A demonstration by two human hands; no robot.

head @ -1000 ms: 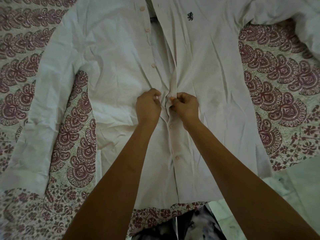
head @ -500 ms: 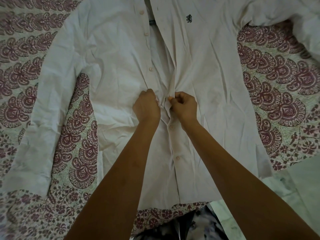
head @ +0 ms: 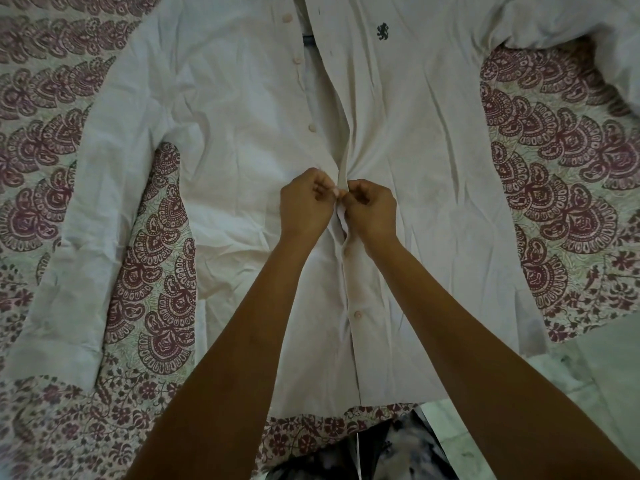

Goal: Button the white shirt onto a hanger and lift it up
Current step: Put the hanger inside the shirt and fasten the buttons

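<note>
Between the two grips, the front opening of the white shirt (head: 225, 133) is being drawn together. The left grip (head: 304, 202) is pinching the button-side edge with thumb and curled fingers. The right grip (head: 372, 209) is clamping on the overlapping strip, and the fingertips of both are touching over the opening. Around them the cloth is puckering into creases.

Just below the grips, toward the person, two fastened buttons (head: 347, 250) are holding the fronts closed down to the hem. Above the grips, the fronts are parting into a narrow gap, and three loose buttons (head: 311, 127) are lying in a row up the edge on the left grip's side.

The shirt is lying front up and wrinkled on a maroon-printed cloth (head: 156, 271). One long sleeve (head: 69, 254) is running out well beyond the left grip, its cuff lying toward the person.

Farthest up, on the right grip's side, a small dark emblem (head: 382, 31) is showing on the chest. A short dark strip (head: 308, 38) is showing in the gap; what it is I cannot tell.
</note>
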